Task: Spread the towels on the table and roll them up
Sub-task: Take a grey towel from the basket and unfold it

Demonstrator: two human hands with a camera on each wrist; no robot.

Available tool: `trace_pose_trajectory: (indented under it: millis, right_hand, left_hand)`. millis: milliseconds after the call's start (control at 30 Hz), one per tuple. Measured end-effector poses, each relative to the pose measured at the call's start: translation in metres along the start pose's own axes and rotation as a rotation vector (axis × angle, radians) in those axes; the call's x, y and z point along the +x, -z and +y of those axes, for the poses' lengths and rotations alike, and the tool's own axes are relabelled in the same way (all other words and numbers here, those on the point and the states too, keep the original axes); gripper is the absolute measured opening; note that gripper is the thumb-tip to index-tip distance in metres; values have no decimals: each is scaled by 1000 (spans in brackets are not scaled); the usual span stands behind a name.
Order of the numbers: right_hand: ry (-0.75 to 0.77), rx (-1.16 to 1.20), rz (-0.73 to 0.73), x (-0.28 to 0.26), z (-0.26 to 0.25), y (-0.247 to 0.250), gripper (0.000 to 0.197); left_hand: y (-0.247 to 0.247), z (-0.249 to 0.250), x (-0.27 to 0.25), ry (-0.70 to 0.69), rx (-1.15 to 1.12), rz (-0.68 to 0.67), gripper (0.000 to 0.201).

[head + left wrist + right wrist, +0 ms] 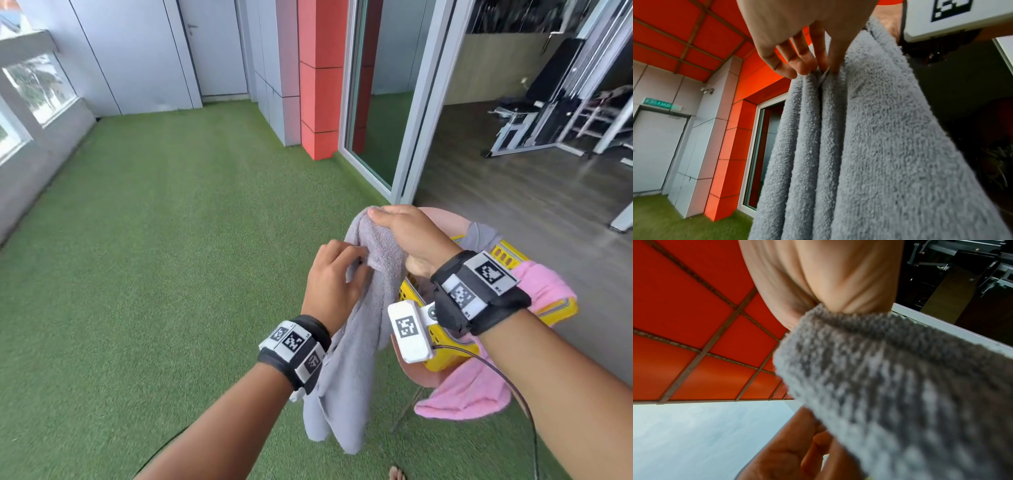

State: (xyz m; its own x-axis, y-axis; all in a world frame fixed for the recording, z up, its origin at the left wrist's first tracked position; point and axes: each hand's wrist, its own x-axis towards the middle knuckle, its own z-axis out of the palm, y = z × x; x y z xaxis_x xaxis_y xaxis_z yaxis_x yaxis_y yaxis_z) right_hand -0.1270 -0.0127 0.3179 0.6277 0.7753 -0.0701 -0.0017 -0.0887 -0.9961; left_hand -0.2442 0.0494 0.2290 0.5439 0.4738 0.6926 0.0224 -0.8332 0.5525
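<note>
My right hand (409,236) grips the grey towel (356,346) at its top, fingers curled round it. My left hand (330,286) pinches its edge lower down. It hangs over the turf (154,260), beside a yellow basket (445,346).

A towel (359,325) hangs between both hands — the right hand (411,236) at its top, the left hand (330,284) lower on its left edge. Behind and right sits a basket (555,308) on a chair (442,219) — another towel (472,390) draped over its rim.
</note>
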Motion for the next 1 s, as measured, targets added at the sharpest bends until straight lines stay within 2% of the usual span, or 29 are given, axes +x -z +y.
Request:
trace_pose_trajectory:
  millis: [167, 267, 400, 500, 633, 700, 767, 833, 933, 1000]
  right_hand:
    - [-18, -2, 10, 3, 2, 6, 17]
    - [-25, -7, 22, 7, 0, 6, 17]
    - [-32, -2, 1, 6, -4, 2, 19]
    - [-17, 6, -8, 5, -4, 6, 19]
    - [-26, -37, -35, 3, -2, 18, 22]
    - [-9, -104, -14, 4, 1, 22, 22]
    - [143, -369, 77, 8, 5, 28, 19]
    - [264, -507, 166, 3, 6, 31, 26]
    - [215, -294, -9, -15, 15, 21, 28]
    - [219, -157, -9, -23, 26, 13, 19]
  left_hand:
    - [7, -3, 0, 35, -136, -3, 3]
    - [8, -2, -2, 42, -123, -57, 18]
    - [-2, -4, 4, 129, -127, 8, 24]
    - [-3, -7, 5, 165, -200, 38, 14]
    - [12, -4, 5, 287, -398, -25, 7]
    - [22, -1, 10, 305, -470, -50, 11]
    - [34, 2, 26, 320, -497, -54, 16]
    - [43, 7, 52, 299, -356, -79, 17]
    - [43, 22, 88, 202, -46, -225, 15]
    - [37, 30, 103, 165, 63, -293, 17]
